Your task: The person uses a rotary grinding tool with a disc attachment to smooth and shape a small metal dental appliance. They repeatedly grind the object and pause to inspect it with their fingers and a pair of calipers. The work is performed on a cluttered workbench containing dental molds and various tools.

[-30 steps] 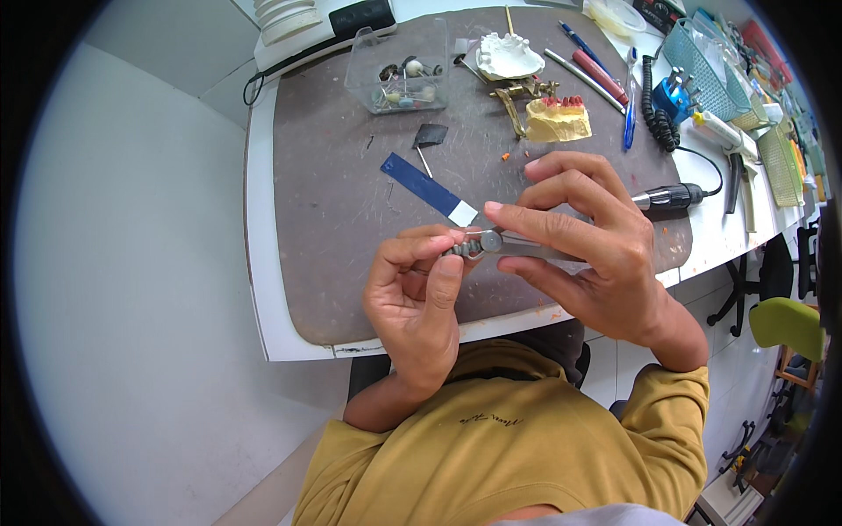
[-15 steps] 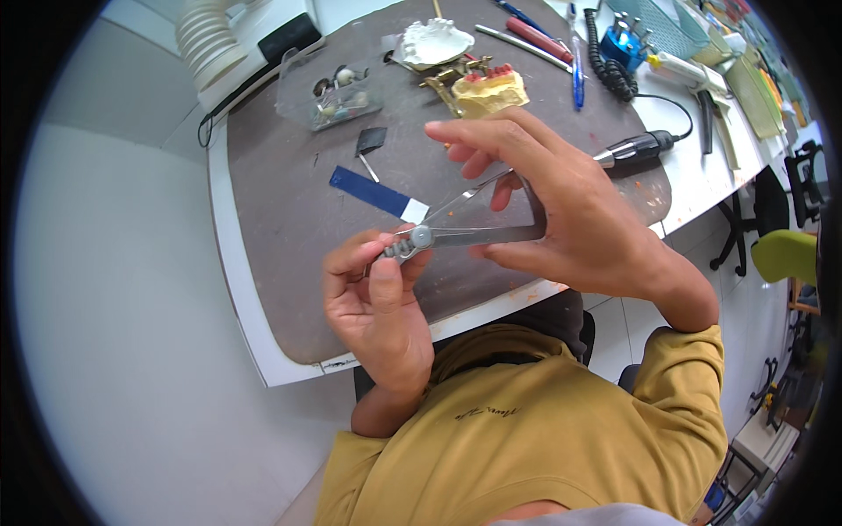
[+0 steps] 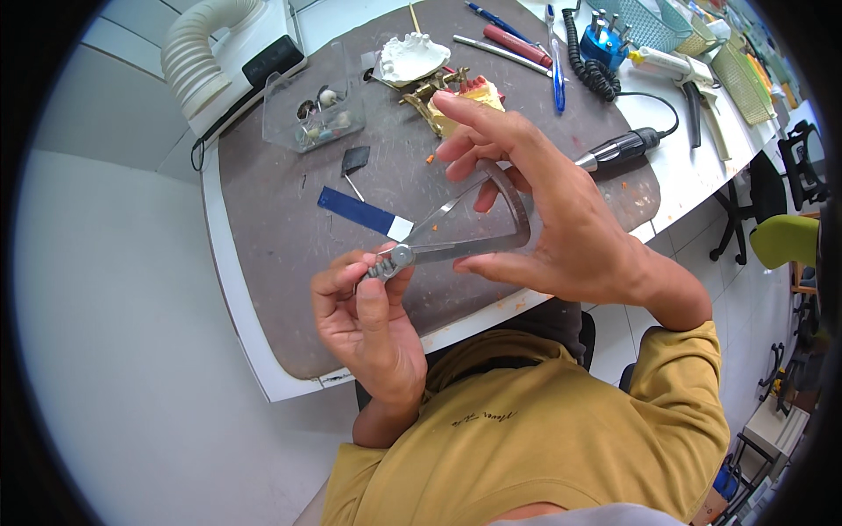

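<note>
A grey, bumpy metal dental bridge (image 3: 377, 269) is pinched between the thumb and fingers of my left hand (image 3: 375, 329). Right beside it sits the round pivot of a metal dental caliper (image 3: 478, 249); its small jaws meet the bridge, though the fingertips partly hide the contact. My right hand (image 3: 574, 223) is curled around the caliper's wide end, with the curved scale inside the grip and the index finger and thumb stretched out. Below the caliper on the mat lies a blue strip with a white end (image 3: 360, 210).
A white plaster model (image 3: 414, 60) and a yellowish model with red parts (image 3: 465, 110) stand at the back. A clear box (image 3: 316, 118) holds small polishing tools. Pens and a red-handled tool (image 3: 517, 44) lie behind. To the right rests a black handpiece (image 3: 627, 149) with a coiled cord.
The caliper has tilted, so its curved scale now shows more of its face. Both hands have shifted slightly left in view, along with the whole scene. The hold on the bridge is the same.
</note>
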{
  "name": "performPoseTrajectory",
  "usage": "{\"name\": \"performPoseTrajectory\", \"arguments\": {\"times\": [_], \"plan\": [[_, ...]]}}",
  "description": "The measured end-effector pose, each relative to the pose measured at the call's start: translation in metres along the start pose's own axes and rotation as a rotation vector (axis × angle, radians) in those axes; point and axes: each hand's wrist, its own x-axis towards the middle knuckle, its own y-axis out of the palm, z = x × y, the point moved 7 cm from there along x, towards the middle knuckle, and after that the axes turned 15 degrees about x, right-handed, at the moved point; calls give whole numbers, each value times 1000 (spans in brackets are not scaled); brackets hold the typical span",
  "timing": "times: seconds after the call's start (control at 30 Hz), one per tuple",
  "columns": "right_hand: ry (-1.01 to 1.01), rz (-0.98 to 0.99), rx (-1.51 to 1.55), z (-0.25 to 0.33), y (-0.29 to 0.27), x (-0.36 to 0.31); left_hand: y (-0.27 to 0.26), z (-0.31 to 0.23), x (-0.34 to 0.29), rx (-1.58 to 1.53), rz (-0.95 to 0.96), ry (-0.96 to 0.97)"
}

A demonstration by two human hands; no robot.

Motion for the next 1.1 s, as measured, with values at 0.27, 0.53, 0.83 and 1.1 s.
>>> {"name": "performPoseTrajectory", "arguments": {"times": [0.27, 0.53, 0.83, 1.1], "plan": [[-22, 16, -105, 7, 0, 1, -4, 2, 0, -20, -50, -29], [-223, 79, -395, 23, 10, 0, -2, -4, -1, -47, 53, 74], [-287, 55, -399, 26, 15, -3, 0, -6, -1, -69, 100, 108], [-293, 56, -395, 27, 16, -4, -3, -5, -2, -126, 47, 74]]}}
